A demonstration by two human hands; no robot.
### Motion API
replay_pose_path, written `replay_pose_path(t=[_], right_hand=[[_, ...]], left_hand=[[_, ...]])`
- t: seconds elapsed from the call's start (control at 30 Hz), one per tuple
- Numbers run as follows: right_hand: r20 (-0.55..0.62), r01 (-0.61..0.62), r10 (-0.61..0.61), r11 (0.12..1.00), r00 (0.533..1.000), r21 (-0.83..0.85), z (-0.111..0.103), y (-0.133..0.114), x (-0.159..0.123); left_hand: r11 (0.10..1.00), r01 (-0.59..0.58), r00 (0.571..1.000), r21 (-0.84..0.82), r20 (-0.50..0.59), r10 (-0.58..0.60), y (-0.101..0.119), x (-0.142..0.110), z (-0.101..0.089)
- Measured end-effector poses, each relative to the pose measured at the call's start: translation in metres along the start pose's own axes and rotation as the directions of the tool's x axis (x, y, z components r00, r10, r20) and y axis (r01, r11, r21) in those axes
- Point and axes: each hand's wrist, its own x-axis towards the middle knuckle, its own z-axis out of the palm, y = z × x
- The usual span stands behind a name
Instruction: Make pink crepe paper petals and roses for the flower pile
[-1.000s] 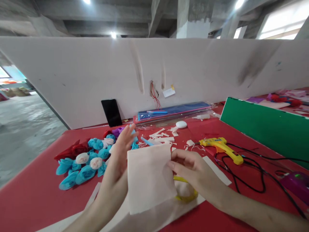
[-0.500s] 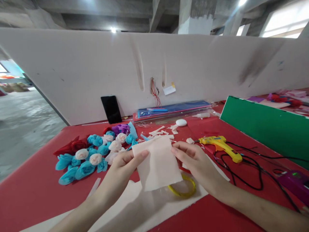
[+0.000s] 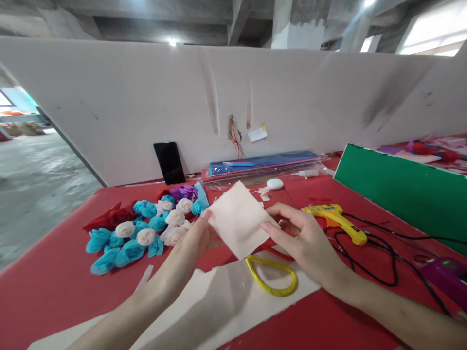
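I hold a pale pink square of crepe paper [image 3: 239, 218] above the red table [image 3: 54, 287], turned like a diamond. My left hand [image 3: 193, 240] pinches its left corner. My right hand [image 3: 301, 238] pinches its right edge between thumb and fingers. Under my hands lies a larger pale pink sheet [image 3: 219, 306] with yellow-handled scissors [image 3: 272, 277] on it. A heap of blue, white, purple and red paper roses [image 3: 146, 226] lies just left of my left hand.
A yellow glue gun [image 3: 335, 218] with a black cable [image 3: 372, 262] lies to the right, beside a green board [image 3: 401, 189]. A black phone [image 3: 169, 163] leans on the white partition. Coloured sheets in plastic [image 3: 262, 165], a white round object [image 3: 274, 183] and paper scraps lie behind.
My left hand, open a second ago, has closed on the paper's left corner. Both hands lifted the square farther from me and rotated it onto a corner.
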Motion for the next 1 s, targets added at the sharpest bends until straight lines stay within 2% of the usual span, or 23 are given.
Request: replay_pose_path(t=[0.1,0.23,0.3,0.4,0.5,0.57,0.6,0.67,0.73,0.8,0.83,0.9,1.0], right_hand=[[-0.087,0.217,-0.235,0.960,0.968,-0.174,-0.002,0.002,0.002],[-0.046,0.504,-0.556,0.783,0.830,-0.365,-0.005,0.005,-0.001],[0.015,0.585,-0.650,0.673,0.759,-0.453,-0.006,0.005,-0.003],[0.118,0.652,-0.729,0.512,0.674,-0.560,-0.007,0.005,-0.006],[0.180,0.672,-0.756,0.413,0.629,-0.614,-0.004,0.008,-0.007],[0.156,0.672,-0.752,0.450,0.640,-0.588,-0.001,0.011,-0.007],[0.113,0.656,-0.735,0.511,0.669,-0.555,-0.001,0.012,-0.007],[-0.019,0.569,-0.638,0.699,0.770,-0.432,0.000,0.012,-0.007],[-0.125,0.393,-0.425,0.893,0.896,-0.220,0.000,0.008,-0.007],[-0.068,0.165,-0.165,0.986,0.984,-0.013,0.001,0.002,-0.008],[0.003,0.049,-0.049,0.997,0.999,0.055,0.001,-0.001,-0.008],[0.148,-0.115,0.098,0.987,0.984,0.114,0.004,-0.006,-0.010],[0.218,-0.193,0.151,0.963,0.964,0.186,0.011,-0.007,-0.016]], left_hand=[[0.993,0.109,0.984,-0.042,0.145,-0.102,-0.002,0.006,-0.004],[0.946,0.271,0.927,-0.178,0.312,-0.207,0.008,0.000,-0.003],[0.922,0.270,0.938,-0.278,0.294,-0.186,0.014,-0.006,0.000],[0.903,0.242,0.962,-0.354,0.210,-0.176,0.017,-0.012,0.003],[0.911,0.249,0.968,-0.330,0.115,-0.223,0.013,-0.015,0.003],[0.921,0.242,0.970,-0.304,0.051,-0.238,0.009,-0.017,0.004],[0.922,0.237,0.970,-0.306,0.027,-0.240,0.008,-0.017,0.004],[0.909,0.223,0.971,-0.351,0.003,-0.237,0.008,-0.019,0.006],[0.887,0.214,0.973,-0.408,0.008,-0.231,0.010,-0.022,0.009],[0.869,0.202,0.977,-0.453,0.030,-0.211,0.011,-0.024,0.013],[0.863,0.192,0.980,-0.467,0.044,-0.194,0.012,-0.026,0.015],[0.863,0.163,0.987,-0.477,0.065,-0.150,0.011,-0.028,0.017],[0.870,0.127,0.992,-0.477,0.078,-0.102,0.008,-0.032,0.019]])
